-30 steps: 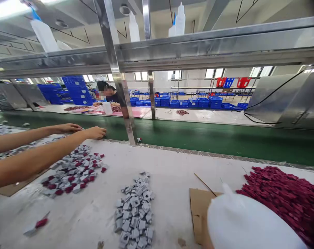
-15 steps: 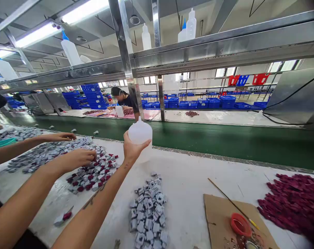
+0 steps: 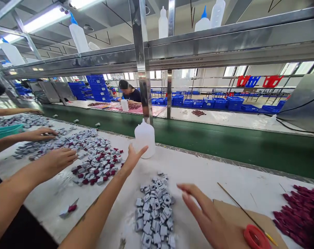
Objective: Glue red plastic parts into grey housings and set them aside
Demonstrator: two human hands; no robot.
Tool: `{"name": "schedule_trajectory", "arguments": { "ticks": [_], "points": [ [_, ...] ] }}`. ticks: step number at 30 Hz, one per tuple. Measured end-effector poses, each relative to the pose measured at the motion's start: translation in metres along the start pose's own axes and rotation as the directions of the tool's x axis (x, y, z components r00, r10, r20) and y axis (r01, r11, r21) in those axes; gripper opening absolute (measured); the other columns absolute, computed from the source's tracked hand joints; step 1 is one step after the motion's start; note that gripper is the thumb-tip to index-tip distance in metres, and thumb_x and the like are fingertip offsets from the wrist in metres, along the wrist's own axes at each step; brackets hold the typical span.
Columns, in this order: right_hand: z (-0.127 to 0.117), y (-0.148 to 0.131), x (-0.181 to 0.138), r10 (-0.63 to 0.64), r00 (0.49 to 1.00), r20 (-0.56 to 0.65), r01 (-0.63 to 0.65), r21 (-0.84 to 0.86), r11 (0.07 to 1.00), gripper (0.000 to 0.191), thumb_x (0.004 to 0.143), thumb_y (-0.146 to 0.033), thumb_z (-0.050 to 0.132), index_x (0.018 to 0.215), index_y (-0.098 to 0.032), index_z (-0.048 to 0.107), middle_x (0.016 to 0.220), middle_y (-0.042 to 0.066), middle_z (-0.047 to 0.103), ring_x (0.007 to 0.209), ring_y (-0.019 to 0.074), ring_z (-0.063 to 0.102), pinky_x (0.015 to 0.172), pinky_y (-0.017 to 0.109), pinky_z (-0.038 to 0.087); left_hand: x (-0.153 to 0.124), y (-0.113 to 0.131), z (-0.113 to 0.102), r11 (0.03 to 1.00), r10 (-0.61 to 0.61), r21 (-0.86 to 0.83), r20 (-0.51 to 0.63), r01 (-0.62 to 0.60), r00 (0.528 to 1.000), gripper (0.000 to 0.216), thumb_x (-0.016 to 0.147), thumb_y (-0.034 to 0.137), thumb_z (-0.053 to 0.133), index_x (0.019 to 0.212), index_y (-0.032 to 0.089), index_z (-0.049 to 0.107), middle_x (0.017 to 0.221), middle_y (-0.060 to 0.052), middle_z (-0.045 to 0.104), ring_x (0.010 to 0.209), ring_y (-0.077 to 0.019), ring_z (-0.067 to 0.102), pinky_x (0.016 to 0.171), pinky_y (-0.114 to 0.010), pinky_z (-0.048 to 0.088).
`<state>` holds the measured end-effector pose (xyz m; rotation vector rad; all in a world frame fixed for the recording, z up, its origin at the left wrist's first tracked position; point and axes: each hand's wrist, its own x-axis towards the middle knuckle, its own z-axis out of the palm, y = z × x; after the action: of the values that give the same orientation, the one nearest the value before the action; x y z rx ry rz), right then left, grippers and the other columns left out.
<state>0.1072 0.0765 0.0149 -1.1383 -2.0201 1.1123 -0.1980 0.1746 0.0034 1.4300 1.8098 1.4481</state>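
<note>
A translucent white squeeze bottle (image 3: 144, 135) stands upright on the white table beside the belt. My left hand (image 3: 134, 158) is just in front of the bottle, thumb and fingers apart, not wrapped round it. My right hand (image 3: 205, 211) is low on the right, open and slightly blurred, holding nothing. Between my hands lies a heap of small grey plastic parts (image 3: 155, 211). A brown cardboard sheet (image 3: 233, 214) is partly hidden by my right hand; on it are a thin brush (image 3: 240, 207) and a red ring-shaped dish (image 3: 256, 237).
Dark red pieces (image 3: 302, 214) are heaped at right. A co-worker's hand (image 3: 59, 159) reaches over mixed grey and red parts (image 3: 99, 162) at left. A green conveyor belt (image 3: 211, 141) runs behind the table, below a metal shelf (image 3: 211, 39) with bottles.
My left hand has let go of the bottle, which now stands on the table. My right hand has come into view. The co-worker's hands have moved left.
</note>
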Motion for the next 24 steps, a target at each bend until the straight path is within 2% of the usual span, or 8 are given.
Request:
{"name": "schedule_trajectory", "arguments": {
  "ticks": [2,3,6,8,12,20,22,24],
  "points": [
    [0.02,0.001,0.061,-0.056,0.998,-0.019,0.056,0.036,0.998,0.041,0.102,-0.046,0.028,0.131,-0.025,0.049,0.139,0.007,0.048,0.133,0.0223,0.04,0.113,0.045,0.032,-0.046,-0.008,-0.023,0.999,0.014,0.048,0.213,-0.024,0.977,0.069,0.083,0.042,0.069,0.142,0.022,0.04,0.151,-0.014,0.039,0.134,-0.035,0.041,0.107,-0.06,0.034],
    [0.029,0.003,0.086,-0.087,0.996,-0.009,0.087,0.047,0.995,0.038,0.102,-0.042,0.032,0.129,-0.022,0.051,0.139,0.008,0.048,0.134,0.0231,0.038,0.114,0.047,0.029,-0.071,-0.011,-0.033,0.996,0.024,0.075,0.322,-0.05,0.946,0.091,0.068,0.047,0.08,0.145,0.023,0.036,0.153,-0.015,0.035,0.138,-0.0377,0.036,0.111,-0.06,0.03],
    [0.049,0.012,0.133,-0.184,0.977,0.105,0.175,0.086,0.981,0.03,0.097,-0.038,0.051,0.118,-0.018,0.058,0.128,0.009,0.055,0.118,0.0241,0.053,0.102,0.049,0.042,-0.131,-0.016,-0.045,0.976,0.013,0.176,0.543,-0.129,0.84,0.144,0.022,0.046,0.095,0.149,0.023,0.03,0.158,-0.021,0.021,0.143,-0.0458,0.017,0.115,-0.061,0.013],
    [0.058,0.018,0.14,-0.242,0.948,0.207,0.22,0.124,0.968,0.029,0.095,-0.038,0.056,0.113,-0.016,0.06,0.117,0.008,0.06,0.104,0.0213,0.06,0.091,0.044,0.05,-0.155,-0.015,-0.037,0.949,0.026,0.237,0.601,-0.208,0.799,0.148,0.022,0.051,0.093,0.15,0.021,0.026,0.16,-0.023,0.008,0.144,-0.0464,0.004,0.114,-0.064,0.001],
    [0.059,0.028,0.118,-0.315,0.902,0.293,0.277,0.165,0.947,0.028,0.095,-0.038,0.055,0.108,-0.014,0.061,0.106,0.006,0.063,0.093,0.0186,0.063,0.083,0.039,0.054,-0.166,-0.006,-0.009,0.862,0.087,0.319,0.672,-0.393,0.735,0.142,0.037,0.068,0.084,0.152,0.018,0.018,0.16,-0.024,-0.008,0.144,-0.0462,-0.005,0.112,-0.067,0.006],
    [0.021,0.041,0.052,-0.325,0.941,0.093,0.328,-0.024,0.944,0.026,0.097,-0.038,0.052,0.104,-0.015,0.063,0.11,0.007,0.064,0.106,0.0208,0.06,0.096,0.046,0.047,-0.166,0.007,0.021,0.864,0.224,0.101,0.8,-0.494,0.556,0.136,0.04,0.068,0.083,0.151,0.025,0.017,0.16,-0.019,0.006,0.147,-0.0408,0.007,0.114,-0.062,0.015],
    [0.011,0.036,0.03,-0.308,0.951,0.036,0.31,-0.097,0.946,0.035,0.098,-0.042,0.047,0.114,-0.014,0.062,0.121,0.012,0.061,0.12,0.0257,0.053,0.105,0.052,0.038,-0.166,0.007,0.021,0.875,0.279,0.03,0.784,-0.483,0.554,0.137,0.034,0.071,0.082,0.15,0.028,0.024,0.16,-0.017,0.013,0.146,-0.0408,0.014,0.115,-0.06,0.019],
    [0.006,0.027,0.002,-0.301,0.954,-0.007,0.296,-0.15,0.943,0.046,0.097,-0.049,0.045,0.125,-0.015,0.057,0.135,0.016,0.053,0.133,0.0305,0.04,0.112,0.056,0.027,-0.161,0.004,0.017,0.886,0.315,0.002,0.73,-0.463,0.606,0.13,0.034,0.079,0.075,0.146,0.028,0.034,0.157,-0.016,0.024,0.143,-0.0418,0.023,0.114,-0.06,0.022]
  ]
}}
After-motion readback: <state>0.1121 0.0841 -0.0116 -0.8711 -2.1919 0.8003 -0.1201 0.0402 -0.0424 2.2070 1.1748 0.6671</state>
